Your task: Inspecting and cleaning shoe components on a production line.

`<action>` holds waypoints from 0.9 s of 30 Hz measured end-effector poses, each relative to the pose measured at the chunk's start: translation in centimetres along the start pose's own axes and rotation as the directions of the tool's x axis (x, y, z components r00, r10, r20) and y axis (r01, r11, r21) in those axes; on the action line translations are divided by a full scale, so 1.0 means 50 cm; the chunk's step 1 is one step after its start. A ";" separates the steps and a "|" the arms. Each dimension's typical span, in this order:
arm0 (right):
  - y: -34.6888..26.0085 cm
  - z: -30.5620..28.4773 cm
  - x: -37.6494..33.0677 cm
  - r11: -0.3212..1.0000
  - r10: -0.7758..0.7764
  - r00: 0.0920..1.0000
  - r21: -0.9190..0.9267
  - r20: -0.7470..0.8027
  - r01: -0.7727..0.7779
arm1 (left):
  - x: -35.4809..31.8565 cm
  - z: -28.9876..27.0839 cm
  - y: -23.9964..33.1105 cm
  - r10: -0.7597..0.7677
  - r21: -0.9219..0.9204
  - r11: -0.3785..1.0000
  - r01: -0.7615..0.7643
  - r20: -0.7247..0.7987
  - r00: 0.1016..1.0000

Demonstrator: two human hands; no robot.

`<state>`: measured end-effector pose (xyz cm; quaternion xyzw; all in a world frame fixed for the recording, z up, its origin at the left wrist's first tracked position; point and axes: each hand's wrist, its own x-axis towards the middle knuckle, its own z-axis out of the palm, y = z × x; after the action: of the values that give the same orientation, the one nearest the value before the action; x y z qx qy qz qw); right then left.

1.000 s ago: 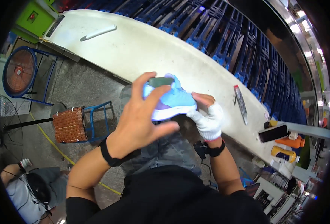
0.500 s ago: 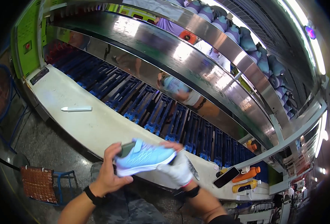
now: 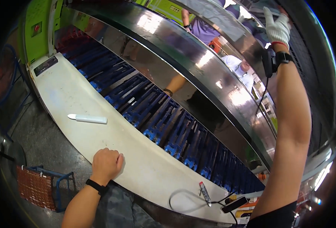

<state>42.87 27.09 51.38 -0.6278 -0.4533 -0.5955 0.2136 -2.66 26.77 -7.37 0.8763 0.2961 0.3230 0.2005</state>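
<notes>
My left hand (image 3: 106,164) is a closed fist at the near edge of the white bench (image 3: 137,161), and nothing shows in it. My right hand (image 3: 277,29), in a white glove with bare fingertips, is raised high to the upper rack at the far right. Its thumb and fingers are around a greyish shoe (image 3: 273,10), mostly hidden by the hand and the dark rim. More shoes (image 3: 232,10) stand along the rack. A white pen-like tube with a pointed tip (image 3: 88,119) lies on the bench left of centre.
Blue metal racks (image 3: 152,133) line the bench's far side, below a shiny metal shelf (image 3: 168,49). A phone (image 3: 234,205), a cable loop and a red-and-grey tool (image 3: 205,193) lie at the right end. A woven stool (image 3: 35,188) stands lower left. People are beyond the shelf.
The light blue shoe has left the space over the bench. My right hand has gone up to the rack; my left has let go and closed into a fist.
</notes>
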 end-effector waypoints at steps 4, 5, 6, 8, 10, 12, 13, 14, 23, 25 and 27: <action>0.054 0.149 0.010 0.983 -0.050 0.945 -0.152 0.323 0.104 | 0.009 0.007 -0.008 0.033 -0.045 0.998 -0.033 -0.006 0.999; 0.047 0.151 0.008 0.989 -0.006 0.952 -0.142 0.305 0.052 | 0.014 0.011 -0.012 0.032 -0.043 0.999 -0.032 -0.010 0.999; 0.031 0.139 -0.007 0.992 0.044 0.955 -0.126 0.293 -0.007 | 0.014 0.010 -0.009 0.036 -0.074 0.996 -0.040 -0.054 0.998; 0.028 0.067 -0.024 0.984 0.160 0.956 -0.113 0.248 -0.136 | 0.017 0.006 -0.002 0.068 -0.096 0.992 -0.078 -0.103 0.992; -0.148 -0.058 -0.159 0.998 -0.052 0.994 0.040 -0.092 0.056 | 0.001 -0.012 -0.004 0.018 -0.010 1.000 -0.018 -0.006 1.000; -0.247 -0.178 -0.348 0.867 -0.317 0.883 0.271 -0.347 0.418 | -0.011 -0.013 0.007 -0.163 -0.312 0.932 0.185 0.095 0.982; -0.326 -0.274 -0.458 0.806 -0.304 0.949 0.508 -0.086 0.304 | -0.021 -0.025 0.016 -0.320 -0.554 0.722 0.414 0.263 0.910; -0.376 -0.388 -0.571 0.730 -0.329 0.927 0.672 0.181 0.128 | -0.037 -0.051 0.070 -0.166 -0.621 0.706 0.342 0.323 0.932; -0.531 -0.955 -1.008 0.138 -0.321 0.434 0.495 0.842 -0.858 | -0.318 -0.286 0.388 0.482 -0.675 0.734 0.070 0.591 0.647; -0.550 -1.028 -1.015 -0.090 -0.444 0.261 0.247 0.857 -0.965 | -0.378 -0.321 0.405 0.445 -0.690 0.673 0.265 0.664 0.601; -0.535 -1.105 -1.015 -0.383 -0.425 0.350 0.184 0.835 -0.905 | -0.411 -0.346 0.399 0.355 -0.706 0.544 0.454 0.684 0.637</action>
<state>-3.69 -20.20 7.36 -0.4763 -0.4681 0.4959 0.5551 -19.40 1.35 6.58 0.7060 0.0168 0.0110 0.7080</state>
